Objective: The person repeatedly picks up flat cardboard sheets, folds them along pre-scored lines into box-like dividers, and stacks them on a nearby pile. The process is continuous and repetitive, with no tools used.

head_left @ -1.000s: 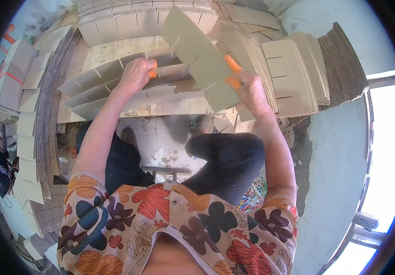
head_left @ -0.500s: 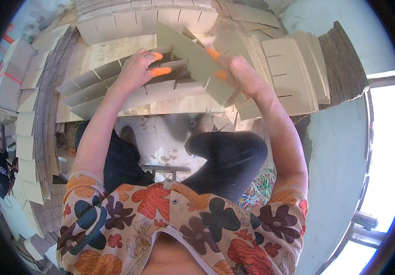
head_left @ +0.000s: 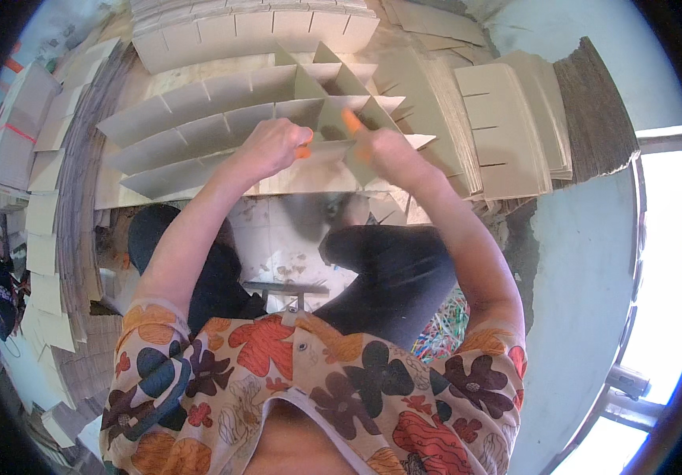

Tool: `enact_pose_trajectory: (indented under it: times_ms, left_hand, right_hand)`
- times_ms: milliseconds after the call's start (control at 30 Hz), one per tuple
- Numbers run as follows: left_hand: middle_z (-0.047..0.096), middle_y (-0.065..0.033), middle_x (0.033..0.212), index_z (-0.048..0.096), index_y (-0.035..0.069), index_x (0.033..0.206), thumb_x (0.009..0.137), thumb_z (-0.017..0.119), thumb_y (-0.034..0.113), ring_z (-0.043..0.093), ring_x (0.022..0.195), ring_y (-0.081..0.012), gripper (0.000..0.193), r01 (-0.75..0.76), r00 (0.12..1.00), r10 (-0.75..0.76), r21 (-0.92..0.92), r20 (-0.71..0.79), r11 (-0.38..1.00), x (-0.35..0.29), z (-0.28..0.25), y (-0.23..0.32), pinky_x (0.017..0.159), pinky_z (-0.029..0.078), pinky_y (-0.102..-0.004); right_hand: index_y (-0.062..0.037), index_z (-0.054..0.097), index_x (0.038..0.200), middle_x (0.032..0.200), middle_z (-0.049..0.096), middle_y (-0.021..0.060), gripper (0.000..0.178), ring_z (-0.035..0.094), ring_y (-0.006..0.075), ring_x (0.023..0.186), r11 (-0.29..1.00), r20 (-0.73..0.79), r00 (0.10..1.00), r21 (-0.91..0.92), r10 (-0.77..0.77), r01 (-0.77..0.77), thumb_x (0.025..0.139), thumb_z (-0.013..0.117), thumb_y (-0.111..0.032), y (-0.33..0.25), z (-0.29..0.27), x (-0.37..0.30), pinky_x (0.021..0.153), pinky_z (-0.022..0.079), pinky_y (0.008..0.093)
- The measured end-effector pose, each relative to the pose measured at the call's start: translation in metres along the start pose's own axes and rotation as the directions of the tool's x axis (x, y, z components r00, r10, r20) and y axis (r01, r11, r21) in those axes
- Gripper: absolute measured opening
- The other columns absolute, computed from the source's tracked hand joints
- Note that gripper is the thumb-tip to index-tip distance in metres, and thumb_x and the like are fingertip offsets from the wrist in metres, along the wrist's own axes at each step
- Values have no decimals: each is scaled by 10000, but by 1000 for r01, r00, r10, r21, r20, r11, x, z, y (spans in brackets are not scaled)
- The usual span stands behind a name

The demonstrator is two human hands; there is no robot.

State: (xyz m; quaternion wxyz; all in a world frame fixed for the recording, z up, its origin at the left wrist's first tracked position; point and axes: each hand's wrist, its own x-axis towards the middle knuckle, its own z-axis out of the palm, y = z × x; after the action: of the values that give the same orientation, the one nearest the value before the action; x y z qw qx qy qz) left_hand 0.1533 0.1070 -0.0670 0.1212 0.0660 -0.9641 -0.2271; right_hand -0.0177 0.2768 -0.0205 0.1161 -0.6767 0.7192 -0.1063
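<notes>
On the board in front of me stand three long slotted cardboard strips (head_left: 190,131), on edge and roughly parallel. Shorter cardboard cross strips (head_left: 339,83) cut across their right part, making an open grid. Orange covers sit on the thumb and a finger of each hand. My left hand (head_left: 269,149) is closed at the nearest long strip, left of the crossing; its fingertips are partly hidden. My right hand (head_left: 392,154) pinches the divider grid near its close right corner, index finger and thumb on either side of the cardboard.
Flat slotted cardboard pieces (head_left: 503,127) are stacked at the right. More slotted strips (head_left: 258,36) stand packed along the back. Cardboard stacks (head_left: 44,214) and a white box with a red band (head_left: 16,131) line the left. Below are my legs and a low stool (head_left: 285,290).
The tilted cross strip in my right hand has gone down among the long strips, which now stand more upright. My left hand has moved right and nearer; my right hand has shifted left and nearer.
</notes>
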Motion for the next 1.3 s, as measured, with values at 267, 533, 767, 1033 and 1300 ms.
enact_pose_trajectory:
  times_ms: [267, 533, 767, 1033, 1300]
  left_hand:
    - [600, -179, 738, 600, 31, 786, 757, 709, 201, 601, 709, -376, 203, 41, 998, -38, 55, -54, 998, -9, -18, 9, 614, 469, -460]
    - [618, -163, 786, 634, 24, 891, 777, 708, 223, 612, 719, -355, 241, 95, 977, -84, 46, -198, 994, -28, -31, 13, 620, 487, -436]
    - [627, -167, 801, 643, 29, 896, 769, 723, 242, 620, 720, -342, 260, 131, 967, -109, 87, -230, 988, -38, -33, 1, 627, 497, -420]
    - [651, -145, 844, 655, 17, 906, 739, 759, 260, 631, 785, -317, 313, 148, 944, -115, 85, -309, 985, -58, -57, 4, 684, 510, -396]
    - [635, -145, 795, 656, 48, 897, 754, 727, 199, 620, 741, -334, 220, 123, 957, -108, 37, -268, 992, -64, -34, -6, 646, 507, -416]
  right_hand:
    - [-77, 555, 1024, 810, 615, 137, 272, 620, 340, 766, 961, -444, 886, -161, 132, -223, 756, 567, -34, 16, -7, -22, 653, 508, 436]
    - [-62, 541, 1084, 1075, 545, 135, 403, 510, 323, 1057, 578, -485, 651, -313, 584, -753, 756, 711, -222, 96, 8, -65, 827, 452, 477]
    - [-61, 482, 1087, 930, 629, 194, 393, 604, 384, 904, 604, -417, 620, -188, 665, -774, 790, 700, -198, 124, 2, -64, 733, 481, 479]
    - [-45, 510, 1122, 846, 670, 185, 341, 662, 360, 811, 696, -717, 471, 29, 514, -717, 827, 666, -120, 67, -43, -59, 670, 528, 424]
    - [-70, 512, 1321, 1115, 660, 147, 517, 631, 135, 904, 967, -603, 776, 251, 186, -38, 831, 665, -11, -48, -69, -11, 784, 502, 288]
